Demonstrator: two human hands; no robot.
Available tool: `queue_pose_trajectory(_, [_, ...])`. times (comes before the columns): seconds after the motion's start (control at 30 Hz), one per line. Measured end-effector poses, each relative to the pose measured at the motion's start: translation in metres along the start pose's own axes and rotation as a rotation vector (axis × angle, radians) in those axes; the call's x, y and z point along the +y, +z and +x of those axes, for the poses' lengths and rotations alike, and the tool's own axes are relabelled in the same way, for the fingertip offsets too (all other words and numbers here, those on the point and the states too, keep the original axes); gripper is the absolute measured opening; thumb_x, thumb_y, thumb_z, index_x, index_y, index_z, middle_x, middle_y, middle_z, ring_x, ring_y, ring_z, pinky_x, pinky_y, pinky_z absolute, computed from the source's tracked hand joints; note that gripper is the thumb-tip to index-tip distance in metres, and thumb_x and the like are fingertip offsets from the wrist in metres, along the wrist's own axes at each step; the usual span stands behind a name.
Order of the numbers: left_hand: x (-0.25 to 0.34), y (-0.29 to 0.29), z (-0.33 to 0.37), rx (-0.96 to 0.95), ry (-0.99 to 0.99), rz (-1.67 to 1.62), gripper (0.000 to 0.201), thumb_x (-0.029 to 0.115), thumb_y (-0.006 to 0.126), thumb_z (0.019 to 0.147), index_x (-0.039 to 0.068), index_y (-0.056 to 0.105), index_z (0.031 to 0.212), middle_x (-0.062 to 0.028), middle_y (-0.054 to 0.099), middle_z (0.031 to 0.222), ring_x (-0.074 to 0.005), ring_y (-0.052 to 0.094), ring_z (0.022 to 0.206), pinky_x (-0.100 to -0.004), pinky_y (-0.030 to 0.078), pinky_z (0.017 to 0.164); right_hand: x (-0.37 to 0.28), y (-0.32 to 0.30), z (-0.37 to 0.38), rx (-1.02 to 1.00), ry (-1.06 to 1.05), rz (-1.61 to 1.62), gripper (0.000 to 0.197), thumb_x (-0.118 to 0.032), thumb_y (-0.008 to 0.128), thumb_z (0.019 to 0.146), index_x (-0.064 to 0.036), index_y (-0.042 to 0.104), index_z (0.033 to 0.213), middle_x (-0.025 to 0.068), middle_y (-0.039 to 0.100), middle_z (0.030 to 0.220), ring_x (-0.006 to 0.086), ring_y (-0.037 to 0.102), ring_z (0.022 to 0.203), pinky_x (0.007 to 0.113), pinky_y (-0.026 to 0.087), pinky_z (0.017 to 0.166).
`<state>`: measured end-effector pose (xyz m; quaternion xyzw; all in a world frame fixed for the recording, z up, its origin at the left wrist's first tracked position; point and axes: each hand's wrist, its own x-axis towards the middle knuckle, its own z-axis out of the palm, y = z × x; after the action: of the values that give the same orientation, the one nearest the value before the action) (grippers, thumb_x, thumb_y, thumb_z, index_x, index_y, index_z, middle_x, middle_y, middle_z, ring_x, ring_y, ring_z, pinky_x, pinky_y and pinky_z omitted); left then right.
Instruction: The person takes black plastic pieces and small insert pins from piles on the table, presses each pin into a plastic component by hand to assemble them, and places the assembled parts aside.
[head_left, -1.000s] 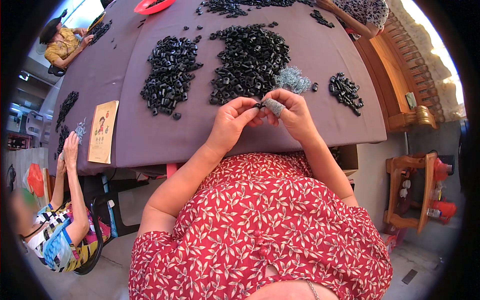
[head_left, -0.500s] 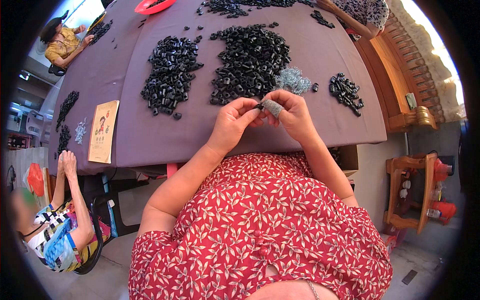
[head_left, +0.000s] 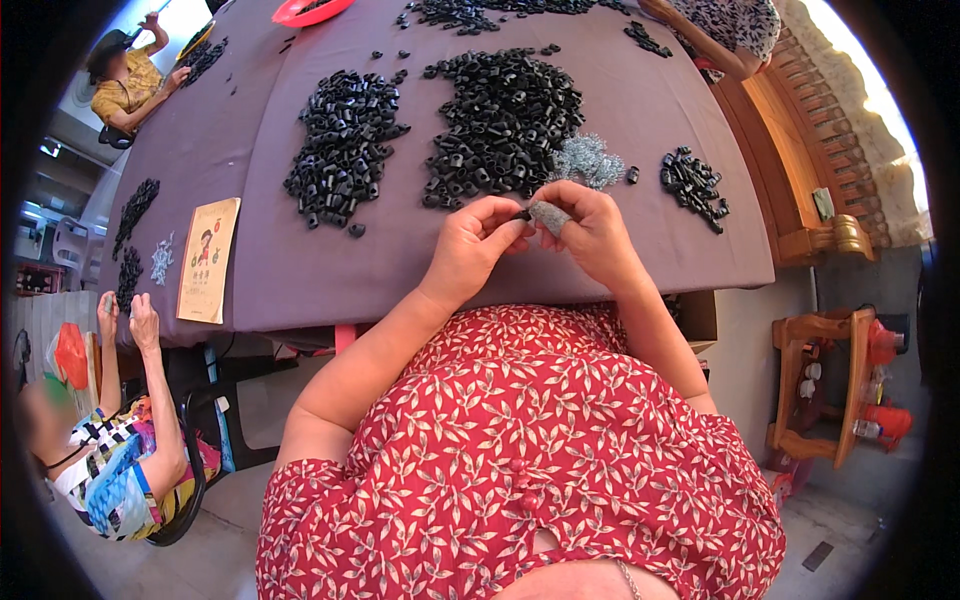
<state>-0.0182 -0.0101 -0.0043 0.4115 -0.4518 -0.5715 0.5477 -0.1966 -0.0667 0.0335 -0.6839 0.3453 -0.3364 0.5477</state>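
Far left, a seated co-worker (head_left: 125,480) holds both hands raised and apart at the table edge. Just beyond those hands, two dark clusters of small black parts (head_left: 138,212); to their right, a little heap of silvery pieces (head_left: 162,258), then a tan booklet (head_left: 208,260) lying on the purple-grey tablecloth (head_left: 270,270). Next, a long pile of black tubular pieces (head_left: 345,140). Your left hand (head_left: 468,248) comes in near the front edge, thumb and forefinger pinched on a small dark piece (head_left: 522,214). Beyond it, the biggest black heap (head_left: 495,120). The dark piece sits between your two hands, above the cloth. Your right hand (head_left: 590,235), grey wrap (head_left: 550,217) on the thumb, meets it; can't tell whether those fingers grip. Silvery tangle (head_left: 588,160) touches the heap's right side; lone black piece (head_left: 632,175) near; small black cluster (head_left: 692,190) farther right.
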Motion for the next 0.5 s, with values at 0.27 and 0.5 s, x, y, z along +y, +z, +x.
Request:
queue_pose_trajectory(0.27, [-0.001,0.000,0.000,-0.020,0.011,0.022,0.020,0.005,0.060,0.097,-0.001,0.060,0.116,-0.0090,0.071,0.101,-0.0130,0.068,0.089,-0.0248,0.055,0.079,-0.005,-0.008,0.001,-0.049,0.056,-0.017,0.011,-0.004,0.057,0.095,0.0001,0.066,0.101,0.0008,0.065,0.078,0.0061,0.058,0.065,0.021,0.047,0.056])
queue_pose_trajectory(0.5, [0.001,0.003,-0.001,-0.018,0.013,-0.023,0.015,0.005,0.061,0.096,0.000,0.063,0.110,-0.0043,0.070,0.097,-0.0097,0.066,0.084,-0.0234,0.055,0.076,0.001,-0.014,0.004,-0.102,0.059,0.046,0.012,-0.007,0.058,0.096,0.0007,0.066,0.100,0.0015,0.065,0.076,0.0063,0.059,0.062,0.021,0.047,0.054])
